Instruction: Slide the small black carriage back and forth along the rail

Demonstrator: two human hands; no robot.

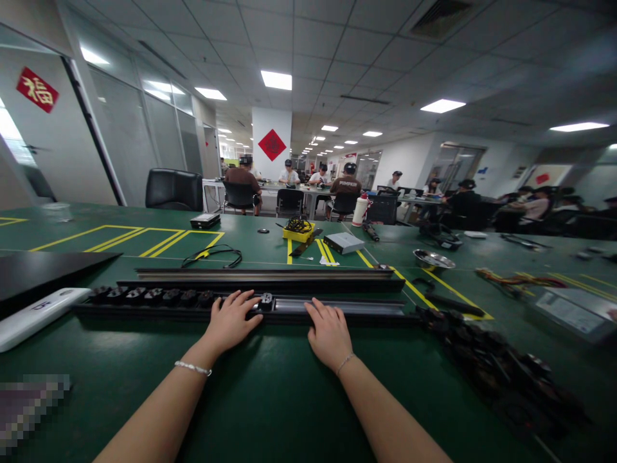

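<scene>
A long black rail (366,308) lies across the green table in front of me, with a row of dark round modules (171,296) set in its left part. My left hand (234,319) rests with spread fingers over the rail's middle, beside a small silver-and-black module (267,300). My right hand (330,332) lies open on the silvery right section, its fingertips on the rail. Neither hand visibly grips anything. A second long rail (270,275) runs parallel just behind.
A white device (43,315) is at the left. Dark parts (506,366) are piled at the right, near a metal box (573,312). Farther back are a yellow box with cables (297,233), a silver box (344,242), a metal bowl (434,260) and a white bottle (360,211).
</scene>
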